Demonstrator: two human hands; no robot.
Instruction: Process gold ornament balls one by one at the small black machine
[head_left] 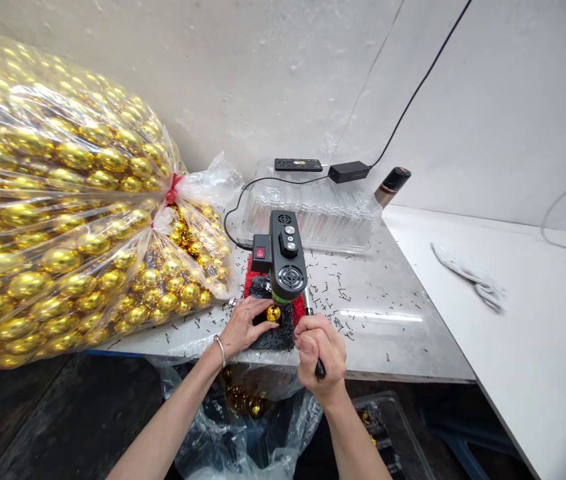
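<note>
My left hand (pixel 249 327) pinches a shiny gold ball (pixel 273 313) between thumb and fingers, under the head of a black bench press-like machine (pixel 287 257). The machine has a red switch (pixel 260 253), round vents and small buttons on top. Closed in a fist, my right hand (pixel 321 350) grips the machine's lever handle (pixel 319 369), whose black end sticks out below the fist. A black base (pixel 275 339) lies under the ball, with red fuzzy matting (pixel 299 309) around it. What touches the ball from above is hidden by the machine head.
A large clear bag of gold balls (pixel 63 213) fills the left. Behind the machine are a clear plastic tray (pixel 313 213), a power adapter (pixel 349 172), a remote control (pixel 297 165) and a dark-topped cylinder (pixel 393 183). Black scraps litter the table (pixel 387 307). An open plastic bag (pixel 243 433) hangs below the edge.
</note>
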